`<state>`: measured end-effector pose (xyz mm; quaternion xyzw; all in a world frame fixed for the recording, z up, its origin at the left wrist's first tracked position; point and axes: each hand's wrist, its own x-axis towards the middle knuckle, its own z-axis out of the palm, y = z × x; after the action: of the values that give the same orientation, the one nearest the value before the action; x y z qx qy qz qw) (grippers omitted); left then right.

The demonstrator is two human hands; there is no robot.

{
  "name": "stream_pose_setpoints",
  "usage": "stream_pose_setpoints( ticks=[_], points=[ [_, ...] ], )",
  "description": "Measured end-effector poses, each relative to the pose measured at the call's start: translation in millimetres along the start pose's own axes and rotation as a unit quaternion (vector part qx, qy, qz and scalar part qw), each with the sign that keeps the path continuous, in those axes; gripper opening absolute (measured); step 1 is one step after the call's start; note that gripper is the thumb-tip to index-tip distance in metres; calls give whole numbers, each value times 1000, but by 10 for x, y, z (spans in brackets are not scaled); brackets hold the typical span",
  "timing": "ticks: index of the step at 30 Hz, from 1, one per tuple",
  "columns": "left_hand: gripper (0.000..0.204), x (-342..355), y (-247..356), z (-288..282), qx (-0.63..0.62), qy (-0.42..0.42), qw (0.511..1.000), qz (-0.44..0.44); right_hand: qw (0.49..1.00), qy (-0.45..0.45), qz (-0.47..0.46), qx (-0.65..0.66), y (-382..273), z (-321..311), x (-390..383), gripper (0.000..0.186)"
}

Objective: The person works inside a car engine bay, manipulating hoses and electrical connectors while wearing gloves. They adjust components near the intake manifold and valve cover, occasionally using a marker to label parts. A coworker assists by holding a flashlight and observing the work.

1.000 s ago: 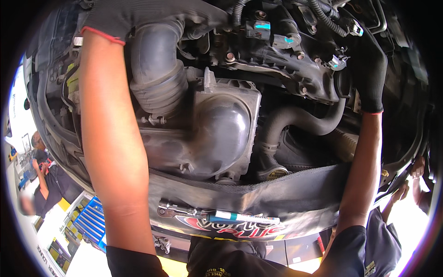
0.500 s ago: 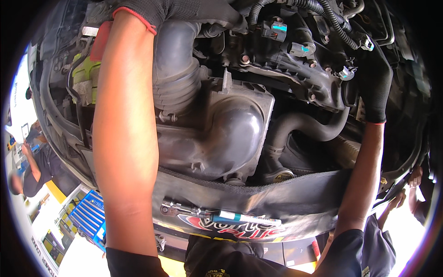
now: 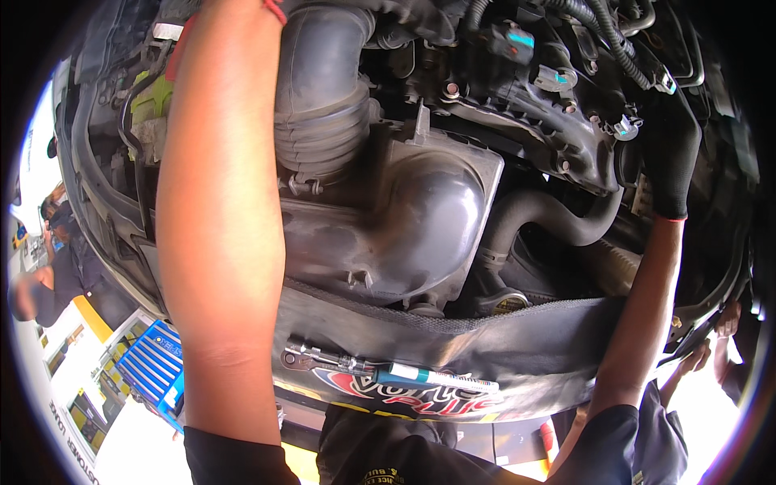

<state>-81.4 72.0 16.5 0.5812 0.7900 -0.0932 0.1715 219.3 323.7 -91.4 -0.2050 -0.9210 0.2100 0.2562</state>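
Observation:
Both my hands wear black knit gloves with red cuff edges, reaching into a car's engine bay. My left hand (image 3: 416, 18) is at the top edge, past the ribbed black intake hose (image 3: 323, 105); most of it is cut off, and its grip does not show. On the right, my right hand (image 3: 672, 158) is beside the engine's valve cover (image 3: 525, 113), just below a connector (image 3: 665, 83) on a corrugated wiring harness (image 3: 602, 36). Dark shadow hides its fingers. Plugs with blue-green marks (image 3: 556, 78) sit along the cover.
A ratchet (image 3: 303, 356) and a teal-and-white marker (image 3: 436, 377) lie on the dark fender cover (image 3: 558, 331) along the front edge. Below the intake hose is the air filter housing (image 3: 436, 226). A curved coolant hose (image 3: 558, 222) runs beside it. Other people stand left and right; a blue tool cart (image 3: 153, 364) is at left.
The view has shifted, so the engine parts appear slightly lower and farther right. My left hand has moved up, mostly out of the picture. My right hand remains beside the harness connector.

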Motion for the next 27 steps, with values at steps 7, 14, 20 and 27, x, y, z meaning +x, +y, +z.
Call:
stream_pose_setpoints(
  ticks=[7,14,20,27],
  points=[
    [40,17,-113,40,-28,12,999,18,1000,-10,-14,-15,16,-23,8,34],
    [40,-46,-331,105,-56,27,997,41,1000,-7,1,-12,-34,7,25,37],
    [43,-118,-717,227,-71,67,992,76,999,-21,11,-39,4,-64,6,42],
    [48,-445,-1098,168,14,94,981,171,998,-32,43,-18,51,-35,22,47]
  ],
)
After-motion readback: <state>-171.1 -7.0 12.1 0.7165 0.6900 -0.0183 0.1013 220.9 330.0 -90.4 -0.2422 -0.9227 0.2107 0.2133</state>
